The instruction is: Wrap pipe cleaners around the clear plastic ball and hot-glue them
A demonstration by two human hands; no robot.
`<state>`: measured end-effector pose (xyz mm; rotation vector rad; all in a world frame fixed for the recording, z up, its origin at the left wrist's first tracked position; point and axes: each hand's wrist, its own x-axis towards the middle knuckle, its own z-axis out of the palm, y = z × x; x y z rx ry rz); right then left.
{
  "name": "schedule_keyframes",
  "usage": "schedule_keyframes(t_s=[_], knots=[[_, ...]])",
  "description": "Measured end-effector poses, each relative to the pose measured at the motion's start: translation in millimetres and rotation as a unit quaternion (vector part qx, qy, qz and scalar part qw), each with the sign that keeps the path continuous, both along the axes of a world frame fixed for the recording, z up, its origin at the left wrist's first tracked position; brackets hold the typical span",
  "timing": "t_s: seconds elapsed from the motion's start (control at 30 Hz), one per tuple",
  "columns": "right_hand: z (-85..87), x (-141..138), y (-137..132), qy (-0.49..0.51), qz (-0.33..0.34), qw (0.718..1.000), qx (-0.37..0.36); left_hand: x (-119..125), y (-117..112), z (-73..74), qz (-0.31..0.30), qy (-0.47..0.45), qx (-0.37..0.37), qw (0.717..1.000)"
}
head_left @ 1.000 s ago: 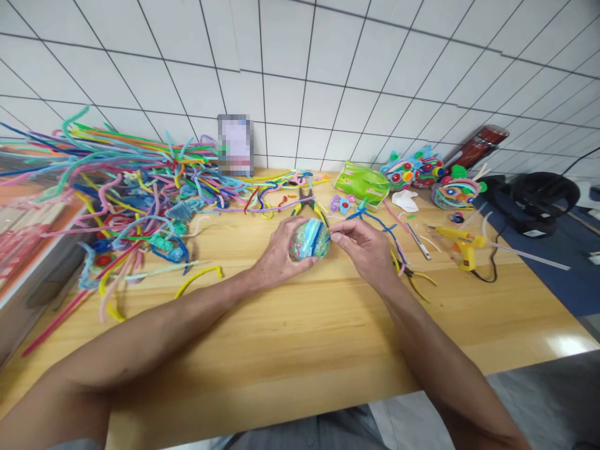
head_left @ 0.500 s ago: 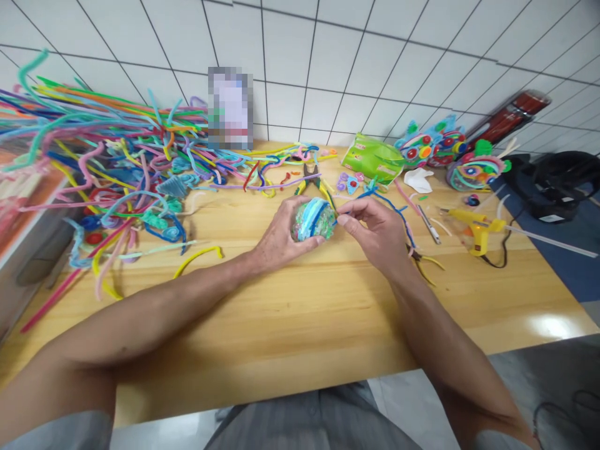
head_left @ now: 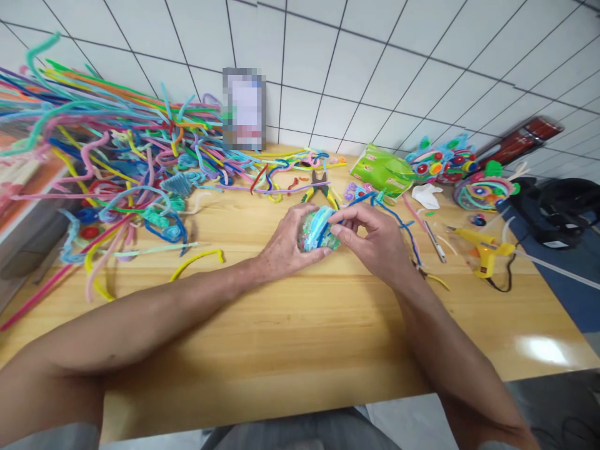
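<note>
My left hand [head_left: 285,244] is wrapped round a small ball [head_left: 317,230] of wound pipe cleaners in light blue, green and pink, held just above the wooden table [head_left: 300,337]. My right hand [head_left: 370,237] is closed beside it, its fingertips pinching a dark blue pipe cleaner [head_left: 398,222] against the ball's right side. The blue strand trails away to the right over the table. Both forearms reach in from the near edge.
A big tangle of coloured pipe cleaners [head_left: 117,156] covers the left and back of the table. Pliers [head_left: 321,187] lie behind the hands. A green packet [head_left: 382,170], finished pipe-cleaner pieces [head_left: 445,164] and a yellow glue gun [head_left: 482,253] sit at the right.
My right hand has moved in closer over the ball with the blue strand. The view has shifted slightly; both hands stay in the same spot on the table.
</note>
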<state>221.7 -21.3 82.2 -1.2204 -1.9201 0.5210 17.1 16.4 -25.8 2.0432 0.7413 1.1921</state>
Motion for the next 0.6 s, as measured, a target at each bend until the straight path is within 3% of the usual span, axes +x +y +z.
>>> schedule_keyframes(t_s=[0.6], knots=[[-8.9, -5.0, -0.5, -0.017, -0.046, 0.999, -0.019, -1.0, 0.4, 4.0, -0.007, -0.003, 0.015, 1.000]])
